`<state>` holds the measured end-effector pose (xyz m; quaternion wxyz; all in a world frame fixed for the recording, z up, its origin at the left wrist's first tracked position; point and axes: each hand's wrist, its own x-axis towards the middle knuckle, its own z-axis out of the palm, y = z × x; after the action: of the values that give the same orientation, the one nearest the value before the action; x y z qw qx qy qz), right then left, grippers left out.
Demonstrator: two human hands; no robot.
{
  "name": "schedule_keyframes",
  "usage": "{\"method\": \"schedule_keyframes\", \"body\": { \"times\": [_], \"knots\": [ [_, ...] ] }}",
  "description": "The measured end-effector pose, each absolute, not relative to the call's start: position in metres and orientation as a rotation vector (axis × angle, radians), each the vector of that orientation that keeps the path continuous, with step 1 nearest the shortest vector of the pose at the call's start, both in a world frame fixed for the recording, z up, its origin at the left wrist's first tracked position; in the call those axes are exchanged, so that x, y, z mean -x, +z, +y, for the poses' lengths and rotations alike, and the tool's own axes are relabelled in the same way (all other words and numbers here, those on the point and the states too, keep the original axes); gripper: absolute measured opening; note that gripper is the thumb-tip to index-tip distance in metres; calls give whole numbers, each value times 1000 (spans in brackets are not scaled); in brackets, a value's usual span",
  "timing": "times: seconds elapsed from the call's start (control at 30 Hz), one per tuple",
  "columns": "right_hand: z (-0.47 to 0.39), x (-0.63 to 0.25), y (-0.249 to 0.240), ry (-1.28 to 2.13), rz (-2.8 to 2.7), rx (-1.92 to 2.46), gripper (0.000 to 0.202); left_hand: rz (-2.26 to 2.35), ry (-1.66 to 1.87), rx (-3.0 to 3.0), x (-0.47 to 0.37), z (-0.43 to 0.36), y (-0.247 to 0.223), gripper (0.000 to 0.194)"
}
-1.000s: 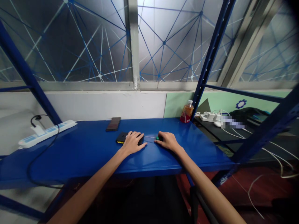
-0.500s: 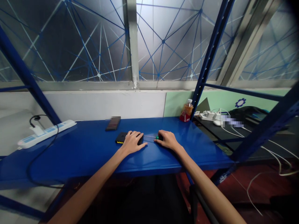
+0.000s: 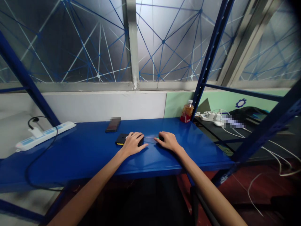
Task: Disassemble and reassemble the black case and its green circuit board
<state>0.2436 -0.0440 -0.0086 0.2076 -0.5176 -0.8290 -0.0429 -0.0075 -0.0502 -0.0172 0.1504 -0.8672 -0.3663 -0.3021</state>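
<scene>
A black box with a yellow strip along its front (image 3: 121,139) lies on the blue table (image 3: 82,150). My left hand (image 3: 133,143) rests over the right part of this box, fingers spread on its top and thumb stretched out to the right. To the right, my right hand (image 3: 167,140) is closed around the green handle of a screwdriver (image 3: 149,137). Its thin metal shaft points left toward the box, low over the table. The fingers hide most of the handle, and my left hand hides part of the box.
A dark, blurred-out object (image 3: 113,124) lies behind the box. A white power strip (image 3: 47,136) with a black cable is at the left. A bottle (image 3: 187,111) stands at the back right corner, beside a blue shelf post (image 3: 211,59). White cables cover the black side table (image 3: 249,144).
My right thumb has moved left along the screwdriver and now covers more of the green handle. My left hand keeps its place on the box. The view has shifted very slightly.
</scene>
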Motion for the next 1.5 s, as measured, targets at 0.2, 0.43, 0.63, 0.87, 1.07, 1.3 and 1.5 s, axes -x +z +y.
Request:
{"method": "schedule_keyframes", "body": {
  "times": [0.2,0.43,0.63,0.87,1.07,1.3,1.5],
  "knots": [
    [-45,-244,-6,-130,-2278,1493,37,-952,-869,2565,6,-56,-10,38],
    [-45,-244,-6,-132,-2241,1476,34,-901,-833,2637,4,-60,-8,40],
    [-46,-244,-6,-141,-2214,1480,35,-899,-838,2634,4,-60,-7,43],
    [-45,-244,-6,-162,-2145,1504,35,-940,-808,2618,6,-58,-10,54],
    [-44,-246,-4,-188,-2014,1580,37,-951,-720,2653,4,-60,-7,61],
    [-45,-247,-2,-137,-1969,1624,39,-1029,-725,2578,6,-58,-6,64],
    [-49,-244,3,54,-2268,1508,46,-1191,-629,2549,15,-51,-12,71]
  ]
}}
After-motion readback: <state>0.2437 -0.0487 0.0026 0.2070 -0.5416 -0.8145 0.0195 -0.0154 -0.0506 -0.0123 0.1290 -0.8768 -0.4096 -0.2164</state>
